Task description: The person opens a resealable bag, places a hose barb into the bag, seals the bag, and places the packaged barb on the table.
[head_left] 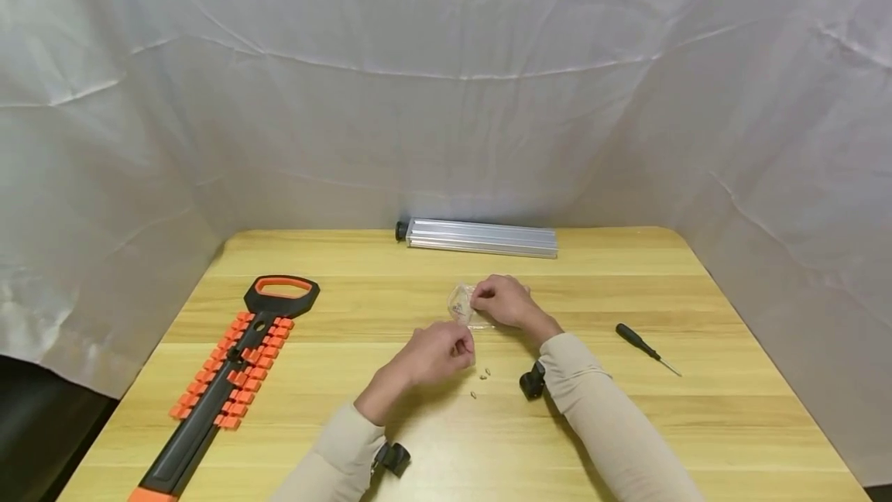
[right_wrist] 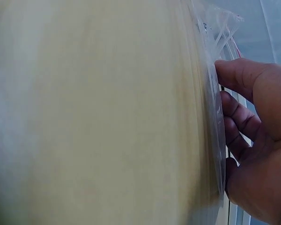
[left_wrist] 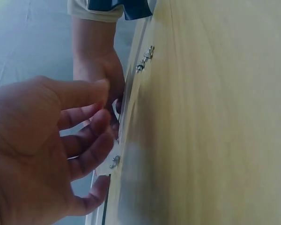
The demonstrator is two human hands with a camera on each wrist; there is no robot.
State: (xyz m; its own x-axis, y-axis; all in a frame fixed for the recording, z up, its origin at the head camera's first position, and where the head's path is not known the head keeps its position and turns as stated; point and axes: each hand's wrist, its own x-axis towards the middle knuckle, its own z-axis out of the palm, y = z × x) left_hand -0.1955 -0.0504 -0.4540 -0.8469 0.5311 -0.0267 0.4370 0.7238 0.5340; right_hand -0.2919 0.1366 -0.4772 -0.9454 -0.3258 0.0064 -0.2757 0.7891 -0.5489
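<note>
My right hand [head_left: 505, 300] pinches the edge of a clear plastic bag [right_wrist: 216, 117] between thumb and fingers, close over the table. Inside the bag [head_left: 460, 305] lie several small metal pieces. Just in front of it is my left hand [head_left: 435, 352], with its fingers bent and the thumb tip close to the forefinger; I cannot tell whether something small sits between them. Small metal parts [head_left: 484, 377] lie loose on the wood near the left fingertips, and metal parts [left_wrist: 147, 54] also show in the left wrist view.
A ribbed silver aluminium profile [head_left: 482, 238] with a black end piece lies at the back of the wooden table [head_left: 362, 262]. To the right is a black-handled screwdriver [head_left: 641, 343]. A black rack with orange clips [head_left: 237, 355] stretches along the left. Grey-white sheeting [head_left: 446, 99] surrounds the table.
</note>
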